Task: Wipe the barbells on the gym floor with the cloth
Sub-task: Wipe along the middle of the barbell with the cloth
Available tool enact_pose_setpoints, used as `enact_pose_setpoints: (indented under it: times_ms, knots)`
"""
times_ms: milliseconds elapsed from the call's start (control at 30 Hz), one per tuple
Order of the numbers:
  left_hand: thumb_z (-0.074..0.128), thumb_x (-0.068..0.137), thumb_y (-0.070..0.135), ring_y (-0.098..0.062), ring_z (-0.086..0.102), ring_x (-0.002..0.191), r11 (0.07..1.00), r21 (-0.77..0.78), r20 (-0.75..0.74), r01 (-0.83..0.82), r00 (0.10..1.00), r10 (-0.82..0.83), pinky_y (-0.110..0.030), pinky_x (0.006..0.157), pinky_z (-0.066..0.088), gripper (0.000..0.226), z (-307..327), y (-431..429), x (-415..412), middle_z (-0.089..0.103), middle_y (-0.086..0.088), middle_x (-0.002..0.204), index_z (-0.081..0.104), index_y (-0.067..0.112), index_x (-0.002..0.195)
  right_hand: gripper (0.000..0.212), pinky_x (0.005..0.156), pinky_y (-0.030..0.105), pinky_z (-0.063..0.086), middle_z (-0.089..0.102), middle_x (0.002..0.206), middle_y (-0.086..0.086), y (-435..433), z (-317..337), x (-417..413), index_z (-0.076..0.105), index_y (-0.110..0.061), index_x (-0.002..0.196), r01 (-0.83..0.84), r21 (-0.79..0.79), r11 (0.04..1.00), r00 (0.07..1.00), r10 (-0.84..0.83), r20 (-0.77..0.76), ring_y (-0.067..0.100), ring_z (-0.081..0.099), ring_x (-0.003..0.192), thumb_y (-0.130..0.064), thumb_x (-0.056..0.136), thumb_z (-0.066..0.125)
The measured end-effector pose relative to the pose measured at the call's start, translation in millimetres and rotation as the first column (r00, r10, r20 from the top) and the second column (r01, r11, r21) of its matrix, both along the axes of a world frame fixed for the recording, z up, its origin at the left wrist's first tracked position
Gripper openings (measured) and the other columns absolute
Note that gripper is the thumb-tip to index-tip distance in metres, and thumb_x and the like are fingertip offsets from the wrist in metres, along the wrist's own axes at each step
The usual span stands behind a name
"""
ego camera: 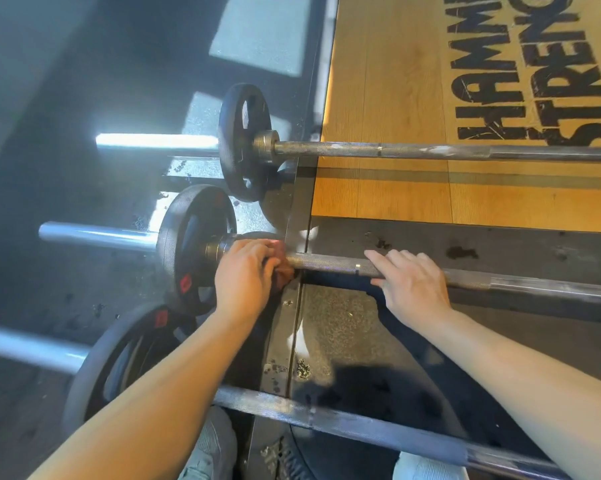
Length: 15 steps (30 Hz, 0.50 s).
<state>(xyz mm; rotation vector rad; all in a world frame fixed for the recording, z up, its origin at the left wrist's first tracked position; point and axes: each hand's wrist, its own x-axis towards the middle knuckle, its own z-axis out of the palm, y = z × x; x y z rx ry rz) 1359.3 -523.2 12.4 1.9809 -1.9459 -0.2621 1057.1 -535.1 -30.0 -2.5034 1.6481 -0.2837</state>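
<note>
On the gym floor ahead of me three barbells lie side by side, each running from nine to three o'clock. My left hand (pixel 245 277), at about eight o'clock from the middle of my view, is clenched around a reddish-brown cloth (pixel 282 270) and wraps it onto the shaft of the middle barbell (pixel 330 264). Just beside it toward nine sit the collar and the middle plate (pixel 188 244), black with red labels, which close off the shaft on that side. My right hand (pixel 413 282), at four o'clock, lies released on the same shaft, fingers straight across it, apart from the cloth. At twelve o'clock lies the far barbell (pixel 413 151), with the far plate (pixel 243 140) upright near its nine-o'clock end. At six o'clock the near barbell (pixel 326 417) crosses beneath both my forearms, with the near plate (pixel 94 358) at seven. A metal floor strip (pixel 292 317) runs under the bars from twelve to six. Toward one o'clock spreads a wooden platform (pixel 389 98) with black lettering.
</note>
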Motion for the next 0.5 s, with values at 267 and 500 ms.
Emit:
enact_pose_setpoints:
  times_ms: [267, 500]
  knots:
    - [0.073, 0.089, 0.015, -0.017, 0.066, 0.104, 0.991, -0.031, -0.083, 0.128, 0.988, -0.13, -0.034, 0.089, 0.057, 0.013, 2.2, 10.4, -94.0, 0.075, 0.002, 0.107, 0.078, 0.017, 0.101, 0.043, 0.092, 0.04, 0.04, 0.068, 0.116, -0.006, -6.4, 17.5, 1.6, 0.054, -0.034, 0.147, 0.08, 0.25, 0.965, 0.989, -0.109, 0.103, 0.019, 0.059, 0.116, -0.044, 0.108, 0.038]
    - [0.059, 0.098, 0.026, -0.006, 0.057, 0.113, 0.999, 0.011, 0.009, 0.044, 0.999, -0.045, -0.03, 0.097, 0.053, 0.026, 3.6, 4.7, -3.8, 0.069, 0.014, 0.119, 0.073, 0.031, 0.119, 0.041, 0.089, 0.038, 0.037, 0.069, 0.112, -0.006, -6.0, 15.3, 1.0, 0.059, -0.032, 0.143, 0.094, 0.267, 0.959, 0.983, -0.132, 0.129, 0.019, 0.059, 0.113, -0.043, 0.107, 0.041]
